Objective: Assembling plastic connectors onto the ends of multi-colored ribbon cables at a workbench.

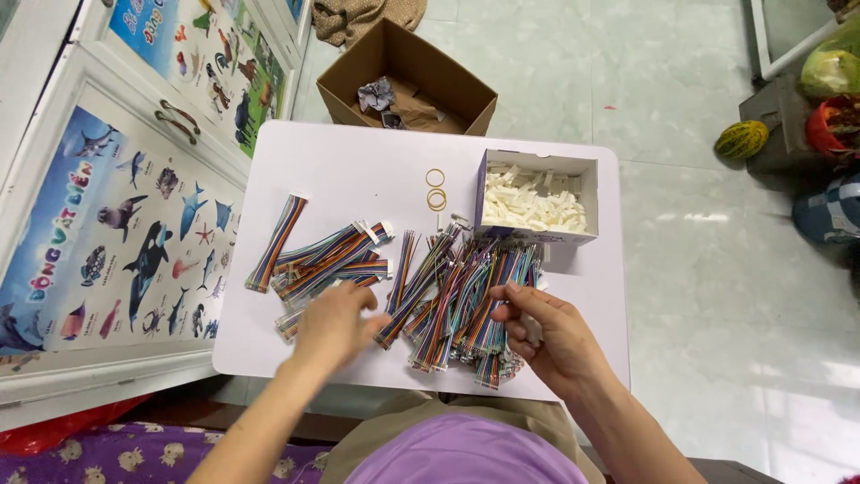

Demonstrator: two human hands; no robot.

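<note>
White table [358, 170] on tiled floor, rubber bands [436, 190] beside connector box [536, 197], both hands' grip loose on rainbow cables [448, 296]

— What lies around the white desk [358, 170]?
— A pale tiled floor [717, 269], glossy with patches of light. Beyond the desk's far edge sits an open cardboard box [408, 76].
— And left of the desk?
— White cabinet doors [54, 81] covered with sea-animal posters [116, 233].

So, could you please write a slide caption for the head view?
Both hands, left hand and right hand, sort rainbow ribbon cables beside a box of white connectors.
</note>
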